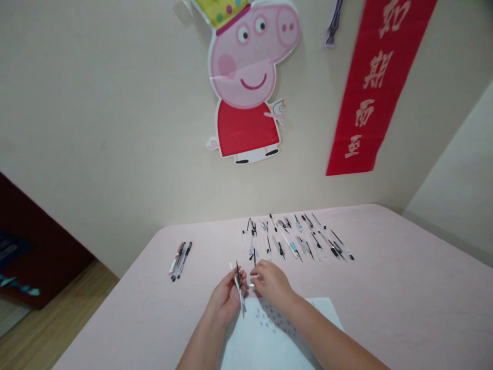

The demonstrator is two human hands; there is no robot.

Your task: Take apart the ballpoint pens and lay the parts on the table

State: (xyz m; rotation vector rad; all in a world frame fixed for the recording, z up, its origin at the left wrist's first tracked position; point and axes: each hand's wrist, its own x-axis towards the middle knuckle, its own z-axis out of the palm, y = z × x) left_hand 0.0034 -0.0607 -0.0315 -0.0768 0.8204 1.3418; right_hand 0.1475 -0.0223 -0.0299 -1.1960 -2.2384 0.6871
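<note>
My left hand point(228, 297) is closed around slim pen parts point(239, 289), one pale and one dark, held upright over the far edge of a white sheet point(250, 339). Just to its right, my right hand point(271, 281) has its fingers curled together, and whatever is between the fingertips is too small to make out. A short clear piece point(251, 285) shows below those fingertips. Beyond them a thin dark pen part point(254, 257) lies on the pink cloth. Small dark specks point(275, 319) dot the sheet, partly hidden by my right forearm.
Taken-apart pens point(296, 246), with clear barrels, dark refills and caps, lie in two rows toward the wall. Several whole pens point(180, 261) lie together at the left. A pink cloth point(385, 288) covers the table, which meets a wall with a pig cutout point(248, 128) and red banner point(379, 87).
</note>
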